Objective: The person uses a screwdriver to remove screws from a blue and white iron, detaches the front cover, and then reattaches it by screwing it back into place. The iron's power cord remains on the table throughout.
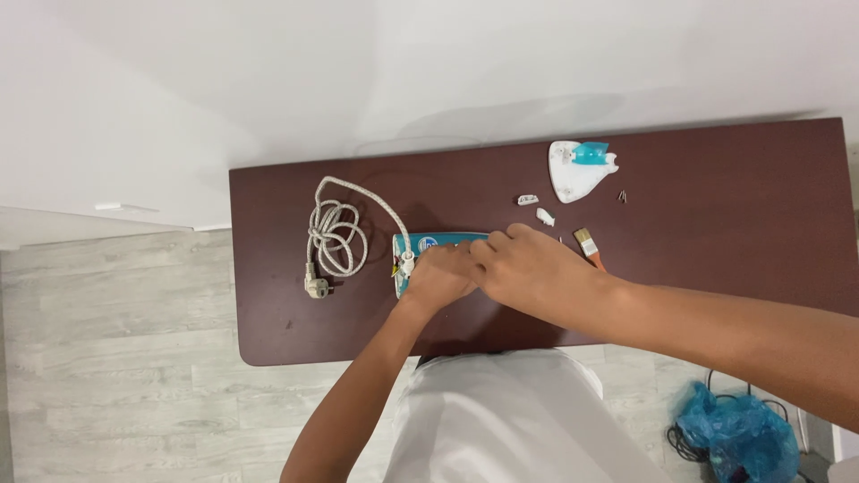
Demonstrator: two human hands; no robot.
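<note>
Teal iron body (429, 246) ×1, gripped by 2 hands: left (440, 275), right (528, 268) | cord (338, 234) ×1 | brush (588, 245) ×1

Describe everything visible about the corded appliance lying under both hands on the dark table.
The appliance is a teal and white body, plastic by its look, lying on its side near the middle of the dark brown table. Only its left end shows; the left hand and right hand rest on it and cover the remainder. A white braided cord leaves that end, curves up and back, and lies loosely coiled on the table to its left, ending in a pale plug.
</note>
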